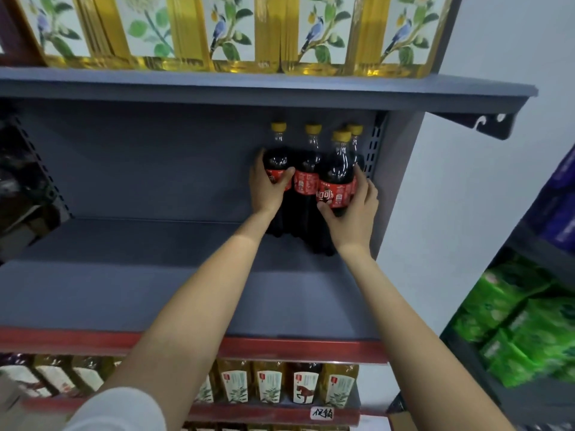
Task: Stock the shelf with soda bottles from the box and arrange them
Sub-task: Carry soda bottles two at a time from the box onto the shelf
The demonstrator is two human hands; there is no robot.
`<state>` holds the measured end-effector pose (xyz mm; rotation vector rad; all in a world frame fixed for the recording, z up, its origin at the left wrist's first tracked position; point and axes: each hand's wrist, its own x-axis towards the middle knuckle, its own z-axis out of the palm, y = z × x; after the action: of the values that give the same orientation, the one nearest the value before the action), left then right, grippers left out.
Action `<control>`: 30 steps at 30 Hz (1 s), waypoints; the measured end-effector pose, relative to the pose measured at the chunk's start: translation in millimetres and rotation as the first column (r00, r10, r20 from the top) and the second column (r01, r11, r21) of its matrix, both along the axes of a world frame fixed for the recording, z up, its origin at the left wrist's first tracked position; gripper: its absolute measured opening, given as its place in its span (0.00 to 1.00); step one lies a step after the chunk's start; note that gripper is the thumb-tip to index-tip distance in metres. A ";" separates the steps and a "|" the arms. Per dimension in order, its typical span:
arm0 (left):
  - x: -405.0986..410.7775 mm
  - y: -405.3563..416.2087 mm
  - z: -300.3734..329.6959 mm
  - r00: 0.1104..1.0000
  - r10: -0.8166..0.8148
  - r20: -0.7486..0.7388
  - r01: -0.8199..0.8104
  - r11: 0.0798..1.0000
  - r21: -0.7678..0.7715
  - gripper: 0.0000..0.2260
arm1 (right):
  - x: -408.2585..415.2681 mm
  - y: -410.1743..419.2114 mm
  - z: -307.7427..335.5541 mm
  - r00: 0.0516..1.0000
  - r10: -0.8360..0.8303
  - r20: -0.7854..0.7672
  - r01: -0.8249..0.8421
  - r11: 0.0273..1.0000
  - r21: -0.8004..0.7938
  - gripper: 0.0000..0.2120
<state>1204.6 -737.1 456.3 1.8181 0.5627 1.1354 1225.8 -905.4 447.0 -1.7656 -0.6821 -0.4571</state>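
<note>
Head view shows both hands on soda bottles at the far right end of a grey shelf (186,275). The left hand (267,188) wraps the left bottle (277,163), thumb across its red label. The right hand (351,209) grips the front bottle (336,178), thumb low on the label and fingers round its far side. A third bottle (308,172) stands between the hands, and a fourth (356,141) sits behind the right hand's bottle, mostly hidden.

All four stand upright, long axis vertical, yellow caps up. The front bottle's label faces outward; the others look turned partly aside.

To do this step well, I judge each bottle should be slid on its base, not lifted, pushed snug against its neighbour and the shelf's right upright, then twisted until the label faces the aisle. Gripping low, at label height, should keep a tall bottle from tipping. The box is not in view.
</note>
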 end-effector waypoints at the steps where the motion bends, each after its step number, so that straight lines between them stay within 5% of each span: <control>1: 0.0 0.6 -0.8 1.000 -0.008 -0.007 0.008 1.000 -0.007 0.35 | -4.2 -3.6 -0.5 0.999 -0.026 0.034 0.026 1.000 -0.001 0.39; 7: -42.3 -16.3 0.4 0.996 -0.086 0.013 0.087 0.994 -0.064 0.37 | -53.3 -11.7 2.8 0.973 -0.023 0.230 0.009 0.998 0.062 0.32; 14: -207.2 -47.5 0.4 0.969 -0.105 0.221 0.109 0.994 -0.003 0.14 | -165.9 19.8 4.4 0.918 0.124 0.378 -0.214 0.955 0.205 0.19; 19: -358.5 -35.6 -38.3 0.993 -0.033 0.112 0.021 0.994 0.108 0.08 | -275.8 53.2 -33.0 0.855 0.394 0.337 -0.474 0.858 0.199 0.11; 24: -507.9 -11.2 -111.1 0.976 0.213 -0.032 -0.215 0.974 -0.067 0.05 | -384.3 95.2 -108.5 0.711 0.629 0.315 -0.605 0.775 -0.184 0.07; 27: -599.0 7.6 -158.1 0.926 0.341 -0.163 -0.365 0.920 -0.145 0.07 | -449.6 127.4 -163.8 0.634 0.766 0.108 -0.654 0.606 -0.453 0.12; 30: -681.0 23.9 -203.3 0.844 0.368 -0.390 -0.473 0.854 -0.217 0.06 | -510.1 159.5 -210.3 0.563 0.820 -0.104 -0.714 0.419 -0.560 0.16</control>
<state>523.5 -713.2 252.9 1.6582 1.3295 0.9471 715.7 -745.9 236.7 -1.6727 -1.8227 0.2822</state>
